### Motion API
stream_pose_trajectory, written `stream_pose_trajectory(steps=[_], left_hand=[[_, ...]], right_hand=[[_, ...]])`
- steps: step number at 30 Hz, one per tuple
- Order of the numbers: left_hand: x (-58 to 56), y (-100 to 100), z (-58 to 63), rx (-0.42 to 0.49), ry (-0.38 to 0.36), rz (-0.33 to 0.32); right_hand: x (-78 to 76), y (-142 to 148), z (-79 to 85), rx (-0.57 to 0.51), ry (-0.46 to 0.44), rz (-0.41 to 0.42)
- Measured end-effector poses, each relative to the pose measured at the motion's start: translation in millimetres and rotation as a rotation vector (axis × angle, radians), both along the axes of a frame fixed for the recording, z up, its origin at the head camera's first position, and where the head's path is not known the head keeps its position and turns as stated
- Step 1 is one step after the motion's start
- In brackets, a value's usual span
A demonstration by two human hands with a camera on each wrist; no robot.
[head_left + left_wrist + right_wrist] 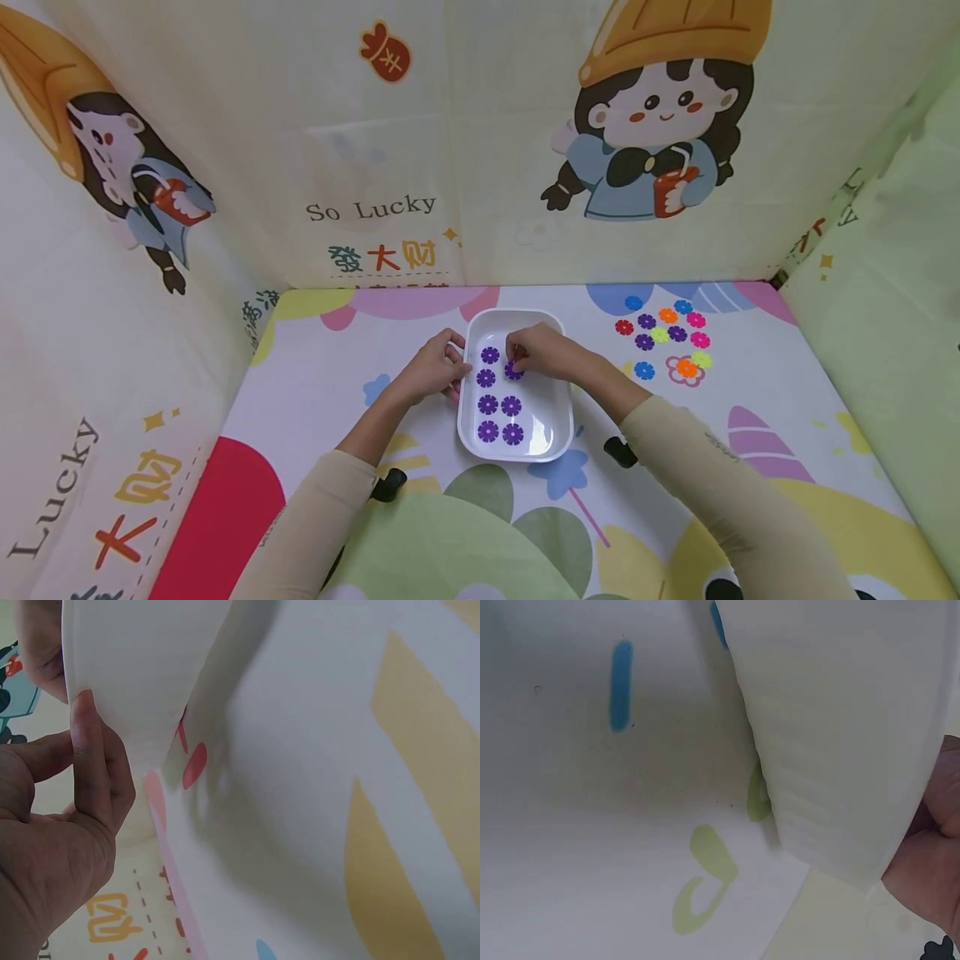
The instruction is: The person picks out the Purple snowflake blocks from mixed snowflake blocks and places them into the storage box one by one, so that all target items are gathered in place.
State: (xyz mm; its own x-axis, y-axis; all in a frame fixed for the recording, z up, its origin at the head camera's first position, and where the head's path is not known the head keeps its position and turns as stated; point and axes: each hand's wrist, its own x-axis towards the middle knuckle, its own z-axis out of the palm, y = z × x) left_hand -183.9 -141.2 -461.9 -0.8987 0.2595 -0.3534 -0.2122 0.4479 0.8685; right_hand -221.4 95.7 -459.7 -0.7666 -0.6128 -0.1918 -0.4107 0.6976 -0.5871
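The tray [549, 425] stands on the tabletop [300, 367], near the middle of its far edge. In it, discs [487, 405] form two columns towards its left edge. Loose discs [677, 333] lie right of the tray, towards the tabletop's far right corner.

White tray [546, 400], purple discs [488, 404], multicoloured cartoon-print tabletop [427, 533]

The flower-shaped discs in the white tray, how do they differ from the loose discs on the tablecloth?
Colour: the tray discs are all purple; the loose discs mix blue, orange, pink, red, yellow and purple.
Arrangement: the tray discs form two columns; the loose discs lie scattered.
Place: the tray discs are in the white tray; the loose discs are on the printed tablecloth.
Both kinds have notched, flower-like edges.
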Motion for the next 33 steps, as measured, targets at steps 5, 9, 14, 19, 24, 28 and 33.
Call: stream_pose_trajectory(steps=[5,9,14,19,24,28,33], left_hand=[[0.1,0.1,-1.1,0.001,0.004,0.002],[-0.3,0.1,-3.0,0.005,0.009,-0.003],[-0.2,0.1,-2.6,0.003,0.016,0.001],[-0.1,0.0,-2.3,0.005,0.018,-0.002],[-0.4,-0.1,-3.0,0.009,0.012,-0.002],[0.2,-0.3,-2.6,0.009,0.011,0.000],[1.7,-0.1,-1.7,0.001,0.018,-0.001]], right_hand=[[-3.5,-5.5,-3.9,0.033,-0.018,0.015],[-4.9,-8.2,-6.4,0.060,-0.029,0.014],[-5.4,-9.6,-9.1,0.064,-0.029,0.025],[-5.7,-9.8,-11.8,0.074,-0.003,0.051],[-4.9,-11.0,-12.6,0.090,0.001,0.044],[-3.7,-12.4,-12.2,0.091,-0.014,0.031],[-2.4,-13.1,-13.3,0.087,-0.021,0.024]])
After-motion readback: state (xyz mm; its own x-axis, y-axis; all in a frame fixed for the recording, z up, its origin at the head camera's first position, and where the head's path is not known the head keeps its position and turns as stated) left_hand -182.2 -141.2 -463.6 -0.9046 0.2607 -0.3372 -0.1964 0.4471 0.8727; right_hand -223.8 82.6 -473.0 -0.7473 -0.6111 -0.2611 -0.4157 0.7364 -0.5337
